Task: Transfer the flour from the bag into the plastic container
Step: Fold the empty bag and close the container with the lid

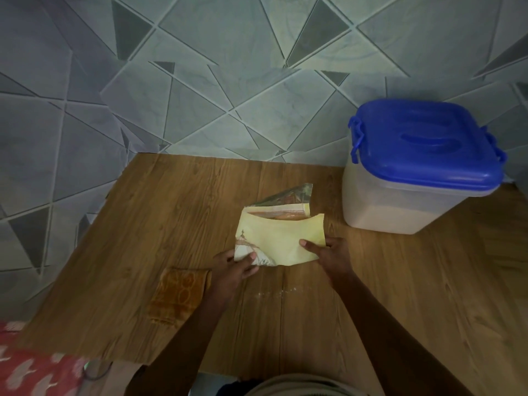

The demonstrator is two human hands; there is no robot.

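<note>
While it lies flattened and folded on the wooden table [171, 210], the yellow flour bag [278, 241] is held at both of its near corners. Its near left corner is pinched by the left hand [234, 267], with the thumb laid on top and the fingers curled beneath it. Its near right edge is clamped in the same way by the right hand [328, 252], the thumb pressed flat on the paper and the remaining fingers hidden behind the edge. The bag's mouth is turned away from the person, and printed inner layers are shown there. To the right of the bag and farther back, well apart from it, the plastic container [400, 207] is stood on the table, closed by its blue lid [425, 144]; pale flour [380, 221] is seen through its cloudy wall. A few white specks [274, 292] are scattered on the table just nearer than the bag. To the bag's left, beside the left wrist, a folded orange cloth [180, 295] is laid. Beyond the bag, a tiled wall [228, 81] is seen.
</note>
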